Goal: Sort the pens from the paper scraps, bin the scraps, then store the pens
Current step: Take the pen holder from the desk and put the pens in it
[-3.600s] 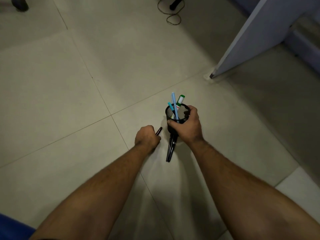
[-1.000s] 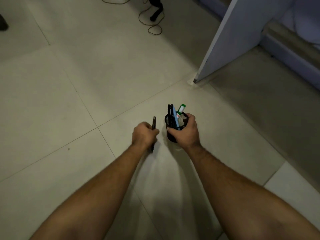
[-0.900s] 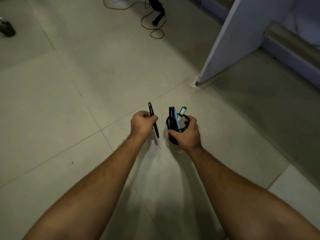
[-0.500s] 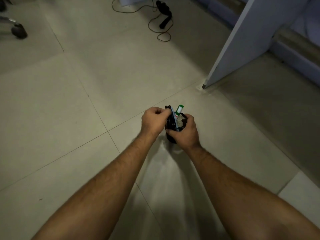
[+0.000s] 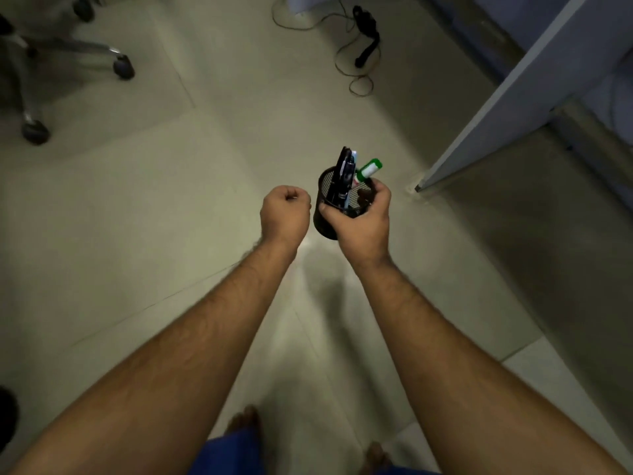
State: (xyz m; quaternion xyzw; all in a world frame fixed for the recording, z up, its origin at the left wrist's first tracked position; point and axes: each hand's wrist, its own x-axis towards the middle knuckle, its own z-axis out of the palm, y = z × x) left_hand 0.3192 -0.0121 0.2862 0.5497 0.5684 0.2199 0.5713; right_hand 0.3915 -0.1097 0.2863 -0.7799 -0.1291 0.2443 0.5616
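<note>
Pens all sit in the black mesh cup, which my right hand grips round the rim and side, held up off the floor in front of me. Dark pens + a blue one lean to the cup's left side, green-capped marker pokes out toward the right. My left hand is curled into a loose fist just beside the cup, not touching it; looks empty, nothing sticking out of it, tho I can't see the palm side. No paper scraps visible anywhere on the floor, no bin in view either. So I'd judge sorting + binning are done and what's left is storing: carry the cup to wherever it lives.

Risks from here:
- cup is tilted a bit, pens stand well above the rim and lean one way. Tip it more while walking and they slide out.
- one-hand grip w/ fingers hooked over the rim; mesh is slick-ish, could rotate in my grip. Left hand under the base would fix that.
- cable loops on the floor ahead, chair wheels off to the left, panel corner close on the right. I'm barefoot, so trip/stub hazard if I head that way w/o looking.
- dim light, a dropped dark pen would be hard to spot on the tiles.
</note>
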